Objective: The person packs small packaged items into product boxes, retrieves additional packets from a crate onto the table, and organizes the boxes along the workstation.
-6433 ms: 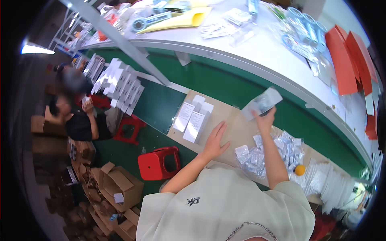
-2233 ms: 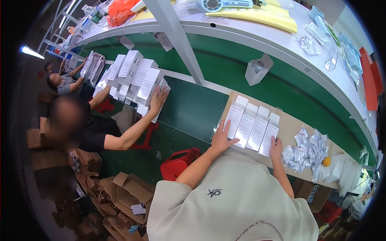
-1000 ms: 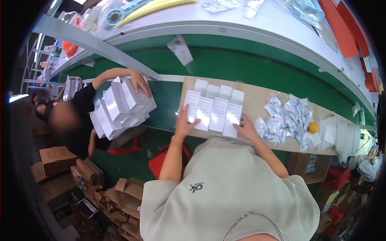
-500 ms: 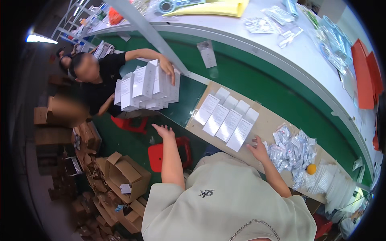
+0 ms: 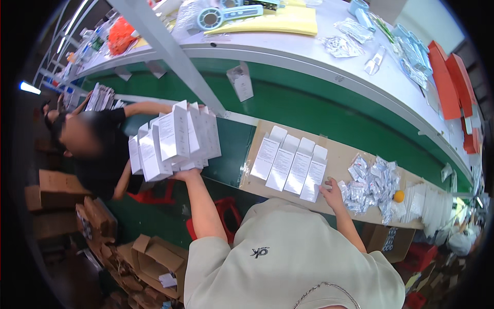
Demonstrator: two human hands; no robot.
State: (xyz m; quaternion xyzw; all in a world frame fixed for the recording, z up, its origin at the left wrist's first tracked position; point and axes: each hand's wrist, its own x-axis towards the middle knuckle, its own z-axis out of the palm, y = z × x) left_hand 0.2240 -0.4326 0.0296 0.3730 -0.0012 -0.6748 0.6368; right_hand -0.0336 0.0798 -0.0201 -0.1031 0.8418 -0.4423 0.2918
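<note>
My left hand (image 5: 186, 175) reaches out to the left and grips the near lower edge of a leaning bunch of upright white boxes (image 5: 172, 136) on the green belt; its fingertips are hidden under them. A co-worker's arm (image 5: 146, 108) lies against the far side of the same bunch. My right hand (image 5: 333, 188) rests open on the brown cardboard pad (image 5: 339, 152), touching the corner of the rightmost of several flat white boxes (image 5: 290, 165) laid in a row. A heap of silver foil packets (image 5: 373, 183) lies just right of that hand.
A co-worker in black (image 5: 98, 154) sits at my left. A single white box (image 5: 241, 81) stands on the green conveyor (image 5: 319, 116). A slanted grey post (image 5: 170, 51) crosses above. An orange ball (image 5: 399, 196) and white stacked pieces (image 5: 432, 203) lie right; a red stool (image 5: 226, 211) and cartons (image 5: 149, 257) are below.
My left hand has stretched from mid-air to the bunch of white boxes and taken hold of it. My right hand has shifted up to the corner of the flat boxes.
</note>
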